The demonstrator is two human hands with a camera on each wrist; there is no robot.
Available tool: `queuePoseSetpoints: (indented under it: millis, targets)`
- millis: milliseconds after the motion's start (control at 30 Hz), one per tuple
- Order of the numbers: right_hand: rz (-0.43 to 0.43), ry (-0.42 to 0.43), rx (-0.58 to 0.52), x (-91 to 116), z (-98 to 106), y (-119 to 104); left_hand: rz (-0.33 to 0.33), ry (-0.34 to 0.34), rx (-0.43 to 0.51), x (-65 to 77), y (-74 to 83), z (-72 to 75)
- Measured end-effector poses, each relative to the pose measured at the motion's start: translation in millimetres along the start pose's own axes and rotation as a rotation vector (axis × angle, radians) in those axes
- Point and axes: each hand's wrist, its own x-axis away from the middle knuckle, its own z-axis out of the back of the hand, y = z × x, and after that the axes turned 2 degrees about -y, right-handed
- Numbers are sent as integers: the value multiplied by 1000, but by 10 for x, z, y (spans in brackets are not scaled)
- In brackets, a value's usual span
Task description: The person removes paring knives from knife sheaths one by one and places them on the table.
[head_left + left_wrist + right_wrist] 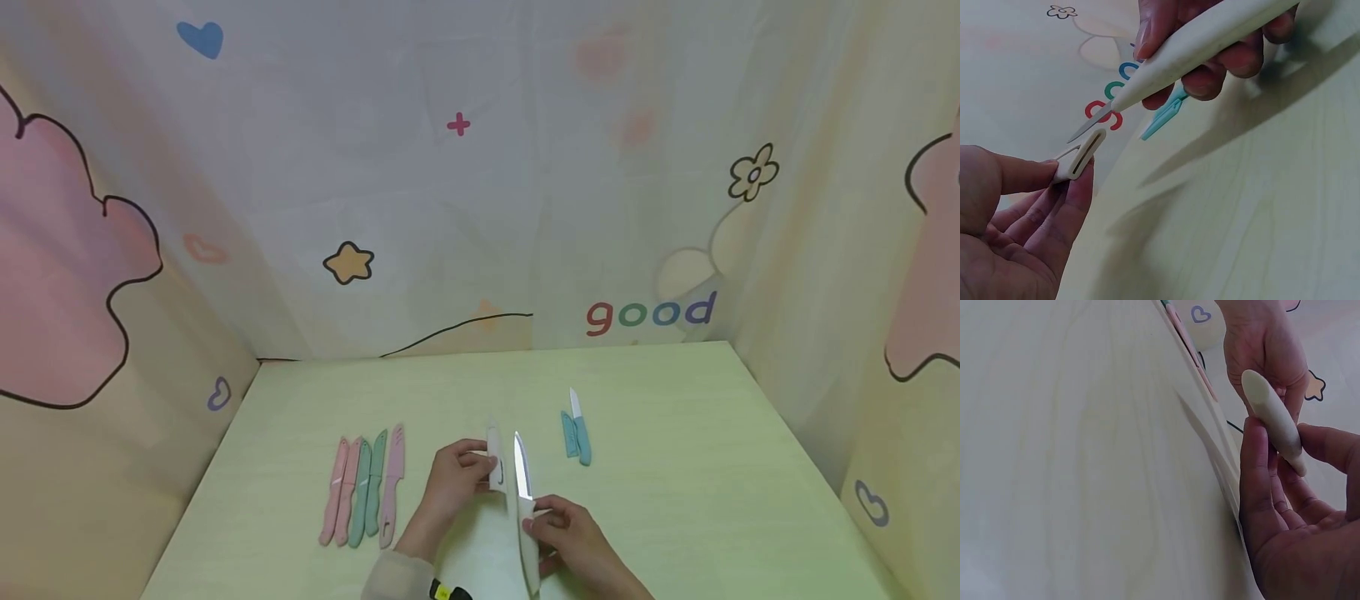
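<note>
My left hand pinches a white knife sheath between thumb and fingers, above the table. In the left wrist view the sheath's narrow slot faces the camera. Just right of it, my right hand grips a white-handled knife by the handle, its bare blade pointing away from me. Blade and sheath stand side by side with a gap between them in the head view. From the right wrist, the handle's rounded end shows between thumb and fingers, while the blade is hidden.
Several sheathed knives lie in a row at the left, among them a pink one, a green one and a mauve one. Back right on the table, a bare blue knife lies beside its blue sheath. Printed curtains surround the table.
</note>
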Motion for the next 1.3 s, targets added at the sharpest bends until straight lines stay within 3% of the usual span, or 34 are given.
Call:
queuePoseSetpoints:
  millis: [200, 300, 667, 867, 1300]
  targets:
    - [-10, 7, 9, -7, -7, -17, -22, -14, -30, 189, 244, -35]
    - [-22, 17, 15, -15, -14, -29, -29, -35, -40, 236, 291, -38]
    - [-42, 62, 20, -63, -24, -89, -22, -75, -6, 110, -77, -72]
    - [-54, 94, 13, -95, -6, -82, -26, -108, 5, 174, -84, -118]
    - [-67, 147, 23, -142, -1, -121, -33, -103, 10, 239, -90, -177]
